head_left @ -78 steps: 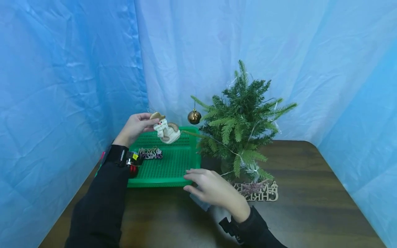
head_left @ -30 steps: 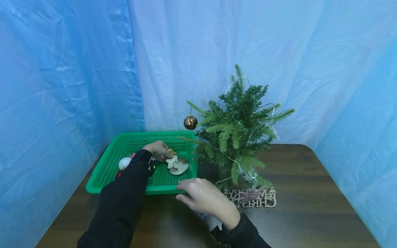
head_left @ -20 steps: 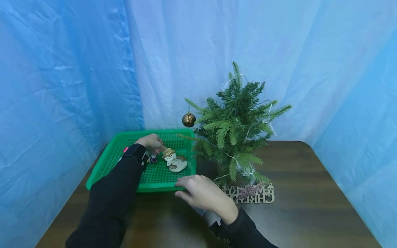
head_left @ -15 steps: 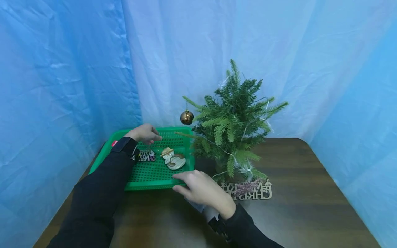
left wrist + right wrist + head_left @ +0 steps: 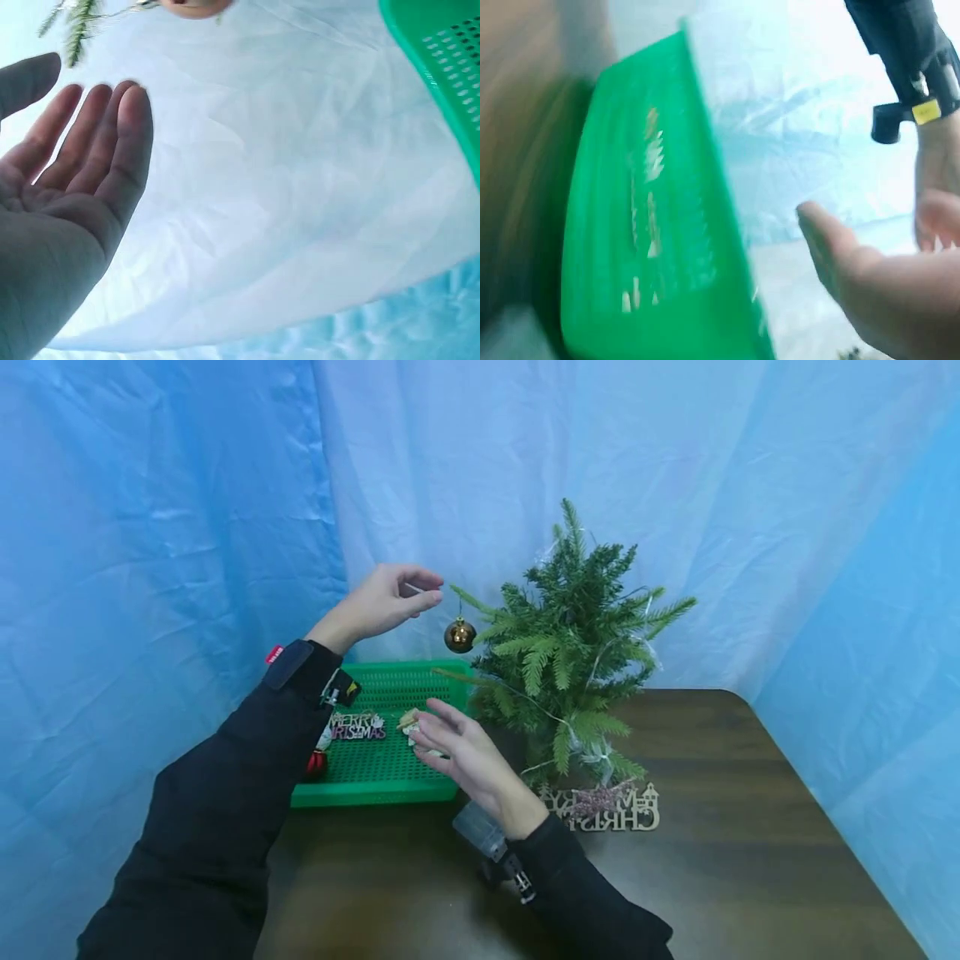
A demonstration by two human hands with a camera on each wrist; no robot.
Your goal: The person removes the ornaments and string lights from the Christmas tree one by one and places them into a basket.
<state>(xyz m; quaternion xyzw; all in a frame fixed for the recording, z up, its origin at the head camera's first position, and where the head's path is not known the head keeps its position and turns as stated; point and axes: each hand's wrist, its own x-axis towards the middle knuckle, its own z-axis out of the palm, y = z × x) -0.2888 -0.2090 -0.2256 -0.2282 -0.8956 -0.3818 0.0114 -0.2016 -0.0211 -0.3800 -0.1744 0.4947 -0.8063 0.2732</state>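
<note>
My left hand (image 5: 382, 602) is raised with nothing in it, its fingers loosely bent, just left of a branch tip of the small Christmas tree (image 5: 570, 643). From that branch hangs a shiny brown bauble (image 5: 460, 635), right beside the fingertips but apart from them. In the left wrist view the left palm (image 5: 67, 187) is bare. My right hand (image 5: 476, 760) hovers over the green basket's (image 5: 375, 793) front right corner, fingers extended and holding nothing. It partly hides the snowman ornament (image 5: 408, 720) lying in the basket.
A Merry Christmas sign (image 5: 358, 727) and a red bauble (image 5: 317, 765) lie in the basket. Another wooden sign (image 5: 637, 810) lies in front of the tree, backwards to me. Blue cloth (image 5: 187, 527) hangs around the brown table (image 5: 712, 860).
The left hand laid the snowman in the basket, let go, and rose right to the bauble. The right hand has lifted slightly, with its fingers pointing more upward.
</note>
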